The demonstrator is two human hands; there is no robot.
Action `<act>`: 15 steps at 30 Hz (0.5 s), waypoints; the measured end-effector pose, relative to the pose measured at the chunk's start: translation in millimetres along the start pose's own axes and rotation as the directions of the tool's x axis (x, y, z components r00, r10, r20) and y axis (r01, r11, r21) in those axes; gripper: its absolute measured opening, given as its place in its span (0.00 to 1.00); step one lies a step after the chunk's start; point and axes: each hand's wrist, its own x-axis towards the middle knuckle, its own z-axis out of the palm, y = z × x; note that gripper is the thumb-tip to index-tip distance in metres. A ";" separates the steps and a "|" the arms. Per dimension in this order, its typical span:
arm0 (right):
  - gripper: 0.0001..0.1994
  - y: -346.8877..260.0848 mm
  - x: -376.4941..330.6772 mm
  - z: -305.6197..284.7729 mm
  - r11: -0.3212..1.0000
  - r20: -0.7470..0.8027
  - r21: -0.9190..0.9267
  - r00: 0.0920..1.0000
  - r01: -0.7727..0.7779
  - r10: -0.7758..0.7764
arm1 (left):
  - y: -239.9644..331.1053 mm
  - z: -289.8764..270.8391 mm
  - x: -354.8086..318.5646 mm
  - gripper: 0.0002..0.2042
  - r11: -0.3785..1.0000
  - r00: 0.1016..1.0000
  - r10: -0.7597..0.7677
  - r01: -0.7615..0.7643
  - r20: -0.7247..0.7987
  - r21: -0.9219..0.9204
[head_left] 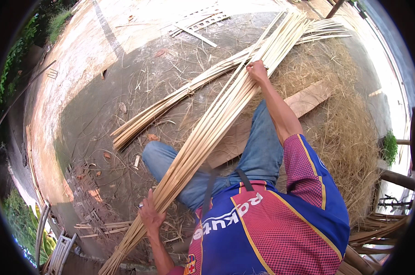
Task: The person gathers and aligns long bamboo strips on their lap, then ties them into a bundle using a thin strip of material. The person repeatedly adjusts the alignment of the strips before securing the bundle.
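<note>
A long bundle of thin, pale split bamboo strips point(216, 123) lies slantwise across my lap, from the lower left to the upper right. My right hand point(258, 73) is closed on strips near its far upper part, that arm stretched forward. At the near end, my left hand point(151, 215) holds the bundle from its left side, its fingers partly curled at the edge; a ring shows on one finger. Beyond my knee, a second bamboo bundle point(171, 101) rests on the ground, tied around its middle. Its far end runs behind the held strips.
Under my legs is a wooden board point(308, 98). Dry shavings point(345, 133) heap up on the right. A slatted white piece point(205, 22) lies at the far side. More bamboo strips point(104, 228) are on the ground at lower left, and bamboo poles point(397, 178) stand at right.
</note>
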 end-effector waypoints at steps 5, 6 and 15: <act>0.10 -22.7 -1.9 1.3 0.997 0.046 -0.073 0.999 -0.024 0.028 | -2.9 7.2 2.9 0.53 1.000 0.999 -0.022 0.022 0.026 -0.005; 0.10 -28.7 -8.1 -1.6 0.995 0.033 -0.095 0.999 -0.020 0.023 | -3.5 8.5 3.6 0.52 1.000 1.000 -0.013 0.013 0.016 -0.002; 0.14 -37.2 -8.9 19.5 0.810 -0.112 -0.578 0.974 0.099 -0.198 | -2.3 11.2 5.3 0.52 1.000 1.000 0.005 -0.005 -0.006 0.014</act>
